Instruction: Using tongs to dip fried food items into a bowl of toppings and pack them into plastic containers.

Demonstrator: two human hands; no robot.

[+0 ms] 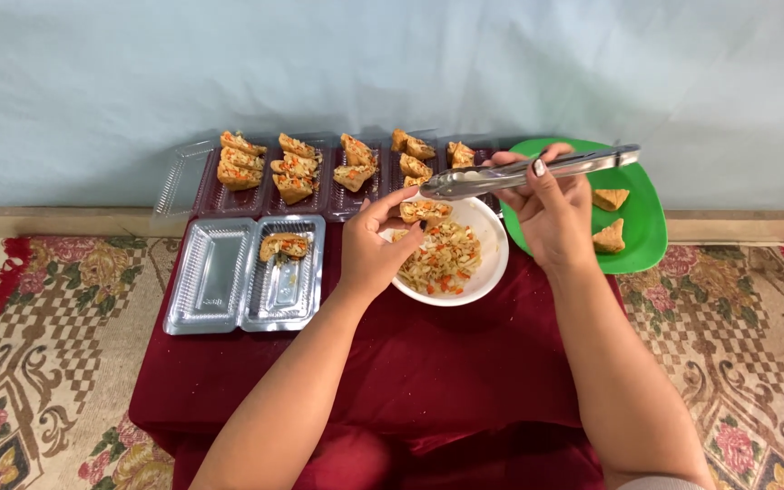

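The right hand [551, 204] gripped metal tongs [537, 171] that lay almost level, their long axis running left to right and the tips pointing left. The left hand [376, 243] pinched a filled tofu pocket [425, 210] over the white bowl [492, 263] of shredded vegetables. The bowl stood on a dark red cloth [410, 372] covering a low table, above a patterned carpet [56, 363], near a pale wall [319, 73].

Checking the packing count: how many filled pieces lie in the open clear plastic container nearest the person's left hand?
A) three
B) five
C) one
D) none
C: the open clear plastic container holds a single filled piece in its right half, while the left hand holds another piece over the white bowl.
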